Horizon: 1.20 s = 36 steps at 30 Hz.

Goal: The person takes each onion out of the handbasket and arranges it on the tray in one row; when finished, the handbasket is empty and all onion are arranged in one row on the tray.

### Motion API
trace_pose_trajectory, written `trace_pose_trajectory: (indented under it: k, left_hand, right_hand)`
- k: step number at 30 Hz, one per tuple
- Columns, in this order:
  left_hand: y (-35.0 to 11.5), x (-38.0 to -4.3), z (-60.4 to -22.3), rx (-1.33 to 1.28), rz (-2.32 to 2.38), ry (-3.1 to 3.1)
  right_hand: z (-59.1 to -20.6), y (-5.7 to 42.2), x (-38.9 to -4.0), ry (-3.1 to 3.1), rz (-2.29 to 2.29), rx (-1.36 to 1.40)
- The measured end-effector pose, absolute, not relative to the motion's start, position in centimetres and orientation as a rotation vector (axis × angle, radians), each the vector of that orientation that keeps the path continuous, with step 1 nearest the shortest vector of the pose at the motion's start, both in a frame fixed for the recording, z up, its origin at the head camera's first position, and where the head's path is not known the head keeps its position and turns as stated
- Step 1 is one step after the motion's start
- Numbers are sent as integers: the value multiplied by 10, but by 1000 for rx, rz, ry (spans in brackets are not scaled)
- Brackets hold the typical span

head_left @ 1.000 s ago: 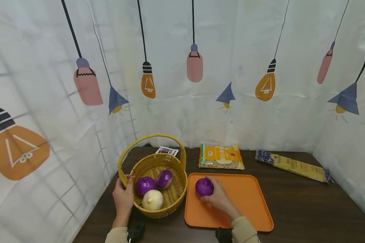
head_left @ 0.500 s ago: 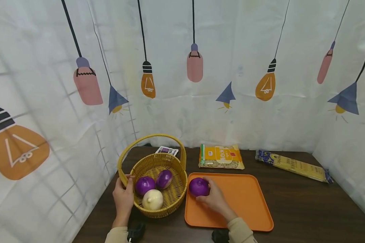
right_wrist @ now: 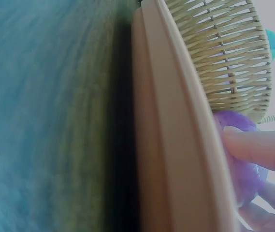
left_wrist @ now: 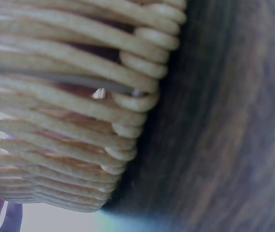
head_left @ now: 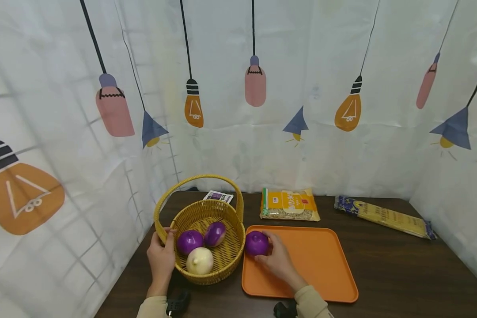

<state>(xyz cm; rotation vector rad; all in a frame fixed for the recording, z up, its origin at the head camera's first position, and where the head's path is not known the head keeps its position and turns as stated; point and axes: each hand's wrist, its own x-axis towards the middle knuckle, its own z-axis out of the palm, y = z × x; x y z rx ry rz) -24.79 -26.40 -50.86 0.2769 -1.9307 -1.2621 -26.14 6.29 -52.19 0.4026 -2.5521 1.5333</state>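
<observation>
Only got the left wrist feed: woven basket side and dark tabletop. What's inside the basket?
Observer: Head view shows three onion-like vegetables in the basket: a white onion, a purple onion and a second purple onion.

Operator: Right hand doing anything?

Observer: Yes, it's holding another onion, also purple.

Operator: Where's that one, exactly?

Observer: In the head view it appears at the left side of the orange tray, next to the basket; can't tell whether it touches either.
</observation>
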Motion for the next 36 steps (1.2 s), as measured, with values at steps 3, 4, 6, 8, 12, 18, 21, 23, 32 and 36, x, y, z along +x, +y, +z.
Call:
trace_pose_trajectory:
  k: [3, 4, 6, 8, 12, 18, 21, 23, 32, 36]
  left_hand:
    - [-265, -247, -508, 283, -1255, -1931]
    - [-265, -247, -508, 284, -1254, -1933]
    - [-266, -247, -508, 289, -1245, -1937]
    - [-267, -246, -508, 293, -1232, -1938]
    - [-267, -246, -507, 297, -1206, -1929]
    - [-267, -245, -507, 294, -1204, -1909]
    - [-268, -246, -508, 295, -1214, -1912]
    - [-268, -247, -508, 299, -1221, -1920]
    - [-267, -245, -506, 311, -1241, -1933]
    - [-267, -245, -507, 321, -1239, -1945]
  right_hand:
    - [-522, 62, -261, -2543, 1550, 400]
    - [-522, 62, -262, -2542, 1555, 398]
    - [-522, 62, -262, -2542, 1564, 399]
    - [-522, 62, -262, -2546, 1568, 405]
    - [-521, 62, -262, -2552, 1560, 415]
    - [-520, 62, -261, -2564, 1564, 415]
    - [-519, 63, -261, -2577, 1576, 406]
    - [-519, 65, -261, -2599, 1587, 397]
    - [-508, 71, -260, -2674, 1559, 452]
    - [-500, 73, -258, -2675, 1561, 368]
